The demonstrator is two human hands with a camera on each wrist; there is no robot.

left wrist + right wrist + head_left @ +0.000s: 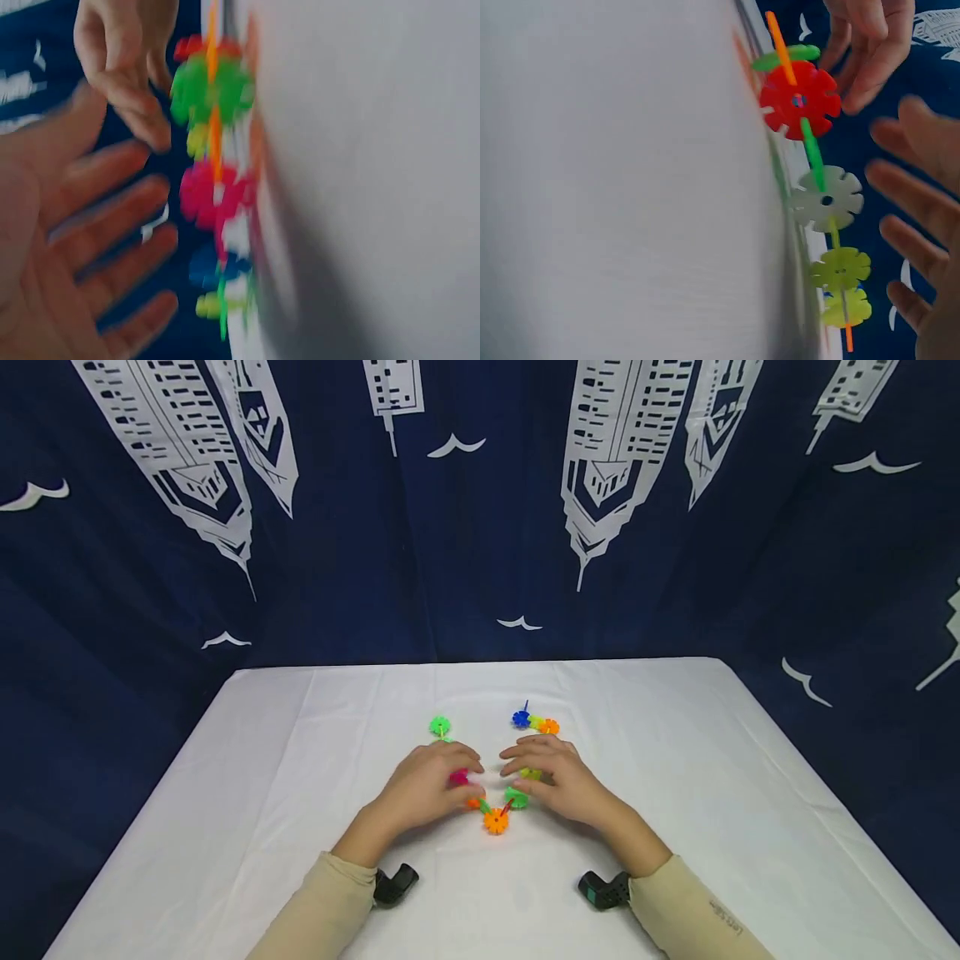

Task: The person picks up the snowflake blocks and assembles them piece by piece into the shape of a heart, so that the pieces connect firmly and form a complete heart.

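A chain of notched, flower-shaped plastic discs curves round on the white table, with an orange disc [496,821] at its near end. My left hand [427,787] hovers by the left side, over a pink disc [459,776], fingers spread and holding nothing. Opposite it, my right hand [561,779] is spread beside a green disc [516,797], partly hiding a yellow disc [531,773]. In the left wrist view, a gap separates the fingers from a pink disc [214,193]. The right wrist view shows a red disc [799,101] and a whitish disc [827,199] linked edge to edge.
Farther back, a light green disc [439,726] lies on the left, and a blue disc [521,719] and an orange disc [550,727] on the right. White cloth covers the table [300,827]. Behind its far edge hangs a dark blue printed curtain [480,543].
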